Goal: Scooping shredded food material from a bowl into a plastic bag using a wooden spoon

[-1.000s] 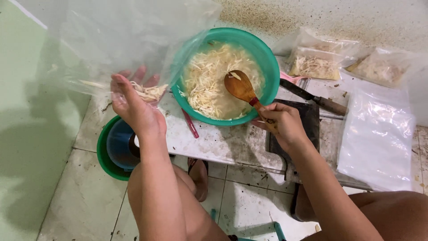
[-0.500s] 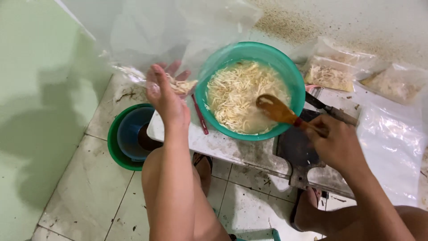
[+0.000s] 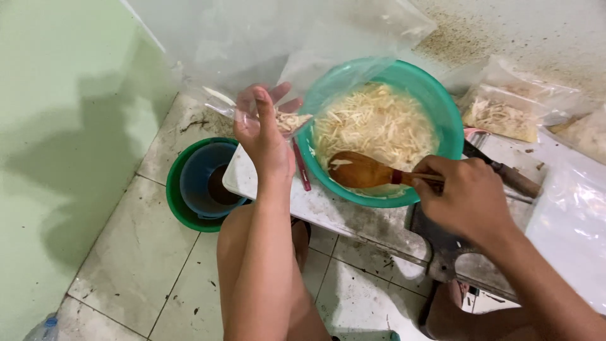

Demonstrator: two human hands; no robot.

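On a low white worktop [image 3: 328,208] set over a tiled floor [image 3: 126,265], the head view shows a green bowl [image 3: 442,107] filled with pale shredded food [image 3: 372,126]. The right hand [image 3: 464,199] is closed around the handle of a wooden spoon [image 3: 360,172], whose bowl rests at the near inner edge of the green bowl, touching the shreds. The left hand [image 3: 262,136] is raised just left of the bowl, fingers pressed together on the edge of a clear plastic bag [image 3: 278,44]; the bag stands up and spreads wide above the hand, partly veiling the bowl's far rim, and a small clump of shreds lies inside it by the fingertips. A red stick-like thing [image 3: 301,165] lies on the worktop between the left wrist and the bowl. Left of the worktop, on the floor, a blue bowl [image 3: 205,180] sits nested inside a green basin [image 3: 177,202]. Beyond the green bowl, at the right, filled plastic bags [image 3: 505,110] of the same shreds lie on the worktop, and a dark knife [image 3: 514,180] lies behind the right hand. The person's bare knees show at the bottom edge.
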